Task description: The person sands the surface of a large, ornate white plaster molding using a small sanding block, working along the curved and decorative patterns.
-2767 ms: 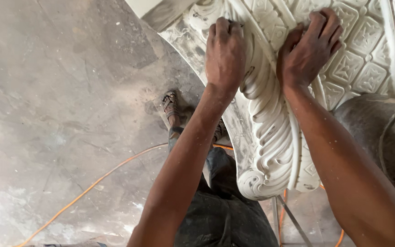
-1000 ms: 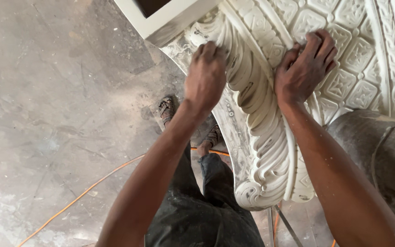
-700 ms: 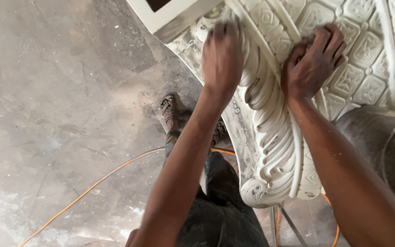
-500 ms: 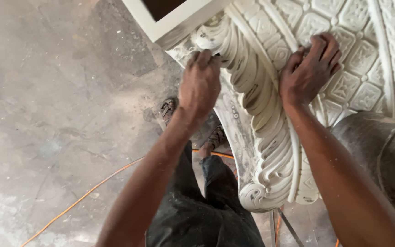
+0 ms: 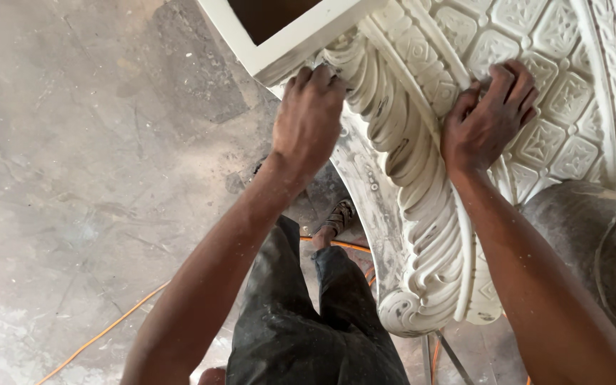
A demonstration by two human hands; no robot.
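Carved white scroll bracket: left hand fingers curled closed at eleven o'clock; right hand pressing, grip bent, at one o'clock.

The white carved plaster scroll bracket is curving downward, its ribbed leaf spine ending in a curled volute at the bottom; its top is meeting a square white frame; dust is coating its left edge.
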